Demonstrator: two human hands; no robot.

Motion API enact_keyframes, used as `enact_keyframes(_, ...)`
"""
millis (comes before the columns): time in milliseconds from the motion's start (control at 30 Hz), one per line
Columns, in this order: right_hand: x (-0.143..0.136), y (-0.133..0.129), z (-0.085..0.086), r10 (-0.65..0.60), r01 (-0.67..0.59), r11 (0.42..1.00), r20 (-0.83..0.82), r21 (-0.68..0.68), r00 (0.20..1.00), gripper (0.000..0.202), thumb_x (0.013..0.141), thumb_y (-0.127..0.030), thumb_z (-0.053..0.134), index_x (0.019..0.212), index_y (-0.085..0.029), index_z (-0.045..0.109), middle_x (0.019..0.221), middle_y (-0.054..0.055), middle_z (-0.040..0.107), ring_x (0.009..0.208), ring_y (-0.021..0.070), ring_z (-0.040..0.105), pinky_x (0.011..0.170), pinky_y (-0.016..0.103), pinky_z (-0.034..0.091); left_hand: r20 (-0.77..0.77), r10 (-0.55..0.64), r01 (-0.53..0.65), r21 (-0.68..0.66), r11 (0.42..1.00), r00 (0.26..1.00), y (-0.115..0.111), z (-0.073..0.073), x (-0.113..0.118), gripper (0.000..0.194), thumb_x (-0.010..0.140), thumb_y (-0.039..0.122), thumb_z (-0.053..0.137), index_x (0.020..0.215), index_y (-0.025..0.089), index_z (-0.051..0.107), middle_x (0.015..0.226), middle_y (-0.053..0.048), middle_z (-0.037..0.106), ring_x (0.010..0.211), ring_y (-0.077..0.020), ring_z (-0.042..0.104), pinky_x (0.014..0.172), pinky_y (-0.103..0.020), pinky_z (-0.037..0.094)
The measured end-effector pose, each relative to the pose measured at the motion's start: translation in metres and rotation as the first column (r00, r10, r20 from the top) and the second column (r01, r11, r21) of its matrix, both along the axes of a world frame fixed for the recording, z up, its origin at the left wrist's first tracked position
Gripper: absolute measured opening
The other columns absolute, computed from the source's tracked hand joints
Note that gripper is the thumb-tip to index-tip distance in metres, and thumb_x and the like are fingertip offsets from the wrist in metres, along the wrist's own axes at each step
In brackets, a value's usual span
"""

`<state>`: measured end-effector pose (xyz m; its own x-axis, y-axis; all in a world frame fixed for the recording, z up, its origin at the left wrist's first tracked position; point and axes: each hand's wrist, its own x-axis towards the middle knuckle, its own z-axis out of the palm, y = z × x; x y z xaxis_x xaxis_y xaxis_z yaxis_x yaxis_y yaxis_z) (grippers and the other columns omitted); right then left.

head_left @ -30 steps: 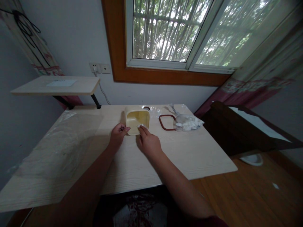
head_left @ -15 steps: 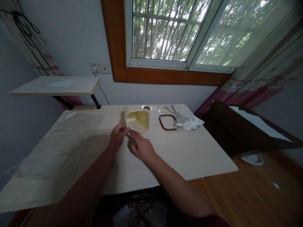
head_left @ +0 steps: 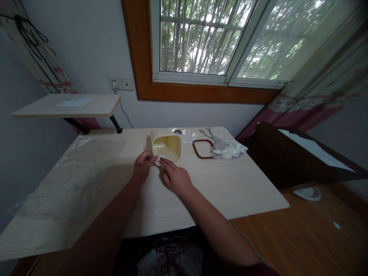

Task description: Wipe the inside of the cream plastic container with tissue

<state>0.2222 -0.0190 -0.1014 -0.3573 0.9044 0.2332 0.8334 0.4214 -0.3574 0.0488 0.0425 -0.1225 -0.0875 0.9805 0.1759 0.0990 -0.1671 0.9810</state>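
Beneath the window, on the pale wooden table (head_left: 235, 184), a small white wad (head_left: 160, 158) is pinched between left hand (head_left: 142, 165) and right hand (head_left: 174, 177), touching the near rim of the cream plastic container (head_left: 166, 147) lying just beyond them.

The small white piece (head_left: 160, 159) pinched between the left hand (head_left: 143, 167) and the right hand (head_left: 174, 177) is too small to be identified, and most of it is covered by the fingertips. The near rim of the yellow container (head_left: 167, 147) is partly hidden behind those fingers. The contents of the clear plastic bag (head_left: 228, 149) are blurred, and both forearms are cut off by the lower edge.
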Motion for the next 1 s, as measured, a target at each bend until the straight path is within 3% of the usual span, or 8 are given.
enact_keyframes(233, 0.007, 0.005, 0.004, -0.181, 0.186, 0.982, 0.145, -0.026, 0.973, 0.055, 0.099, -0.030, 0.041, 0.153, -0.025, 0.042, 0.161, 0.007, 0.042, 0.113, 0.0228, 0.069, 0.090, 0.037, 0.060, -0.014, -0.004, 0.004, -0.005, 1.000, 1.000, 0.003, -0.003, -0.002, 0.030, 0.074, 0.044, 0.072, 0.071, 0.021, 0.053, 0.058, 0.006, 0.046, 0.056, -0.0109, 0.042, 0.054, -0.023, 0.033)
enact_keyframes(400, 0.010, 0.006, 0.003, -0.231, 0.236, 0.972, 0.163, -0.006, 0.959, 0.054, 0.099, -0.031, 0.041, 0.152, -0.024, 0.043, 0.160, 0.008, 0.042, 0.107, 0.0232, 0.071, 0.087, 0.038, 0.061, -0.012, -0.004, 0.004, 0.022, 1.000, 1.000, 0.003, -0.002, 0.000, 0.028, 0.075, 0.042, 0.071, 0.071, 0.020, 0.054, 0.061, 0.006, 0.046, 0.058, -0.0107, 0.043, 0.056, -0.022, 0.034)
enact_keyframes(633, 0.000, 0.002, 0.001, -0.128, 0.130, 0.991, 0.073, -0.018, 0.989, 0.056, 0.098, -0.029, 0.042, 0.154, -0.024, 0.040, 0.162, 0.005, 0.040, 0.120, 0.0210, 0.065, 0.095, 0.035, 0.058, 0.018, -0.026, 0.026, -0.009, 1.000, 1.000, 0.001, -0.003, 0.001, 0.029, 0.075, 0.043, 0.072, 0.072, 0.021, 0.053, 0.059, 0.006, 0.045, 0.056, -0.0107, 0.042, 0.055, -0.022, 0.034)
enact_keyframes(833, -0.006, -0.003, 0.004, 0.011, -0.010, 0.999, 0.016, -0.038, 1.000, 0.061, 0.097, -0.026, 0.045, 0.157, -0.026, 0.035, 0.162, 0.004, 0.040, 0.124, 0.0198, 0.062, 0.097, 0.033, 0.057, -0.012, -0.030, 0.031, 0.023, 0.999, 0.999, -0.003, 0.004, 0.002, 0.028, 0.074, 0.041, 0.071, 0.069, 0.020, 0.054, 0.061, 0.005, 0.048, 0.059, -0.0114, 0.045, 0.059, -0.023, 0.037)
enact_keyframes(1000, -0.001, 0.000, 0.005, -0.022, 0.023, 1.000, 0.030, -0.014, 0.999, 0.056, 0.098, -0.026, 0.042, 0.154, -0.026, 0.042, 0.159, 0.002, 0.044, 0.125, 0.0195, 0.062, 0.099, 0.033, 0.056, 0.010, -0.034, 0.033, 0.025, 0.999, 0.999, -0.003, 0.004, 0.004, 0.027, 0.076, 0.041, 0.071, 0.070, 0.021, 0.053, 0.061, 0.006, 0.048, 0.058, -0.0111, 0.046, 0.058, -0.023, 0.037)
